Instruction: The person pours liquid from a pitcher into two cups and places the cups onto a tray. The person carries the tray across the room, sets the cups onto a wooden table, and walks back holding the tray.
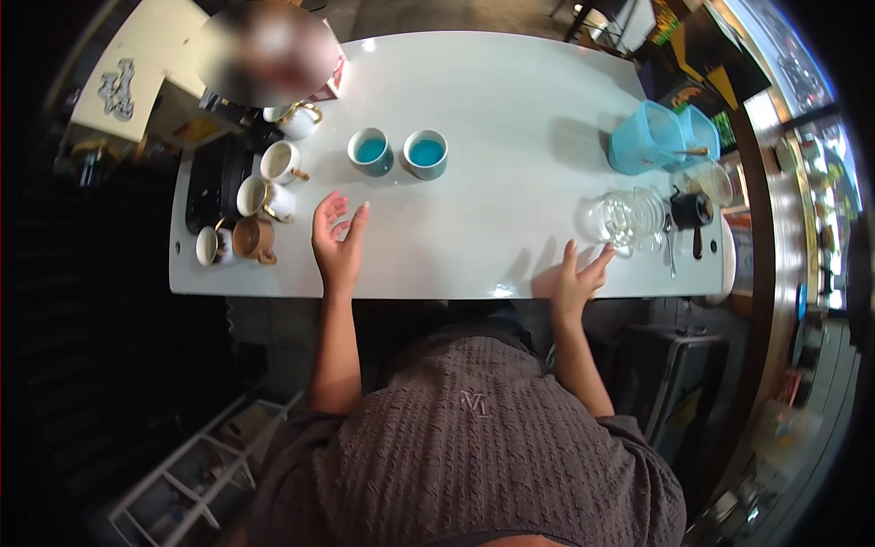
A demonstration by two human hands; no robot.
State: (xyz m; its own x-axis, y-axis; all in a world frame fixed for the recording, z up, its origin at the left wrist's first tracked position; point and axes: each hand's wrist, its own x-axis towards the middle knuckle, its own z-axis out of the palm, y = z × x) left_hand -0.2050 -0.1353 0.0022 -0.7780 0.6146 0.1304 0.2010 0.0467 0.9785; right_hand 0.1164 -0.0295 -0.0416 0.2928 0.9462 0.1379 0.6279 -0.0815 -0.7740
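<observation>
My left hand (pixel 339 237) is raised near the front edge of the white table, fingers slightly curled and apart, holding nothing. Beyond it stand two cups with blue insides, a left cup (pixel 370 153) and a right cup (pixel 426 155), both upright and apart from each other. My right hand (pixel 579 281) is over the front edge at the right, fingers spread. Its fingertips are close to some clear glassware (pixel 629 219); I cannot tell whether they touch it. The glassware's exact shape is hard to make out.
Several mugs line the left side, including a brown mug (pixel 252 239) and a white mug (pixel 282 161), beside a black tray (pixel 219 182). At the right are light-blue plastic pitchers (pixel 643 137), a small black pot (pixel 693 210) and a spoon (pixel 672 248). A blurred patch covers the back left.
</observation>
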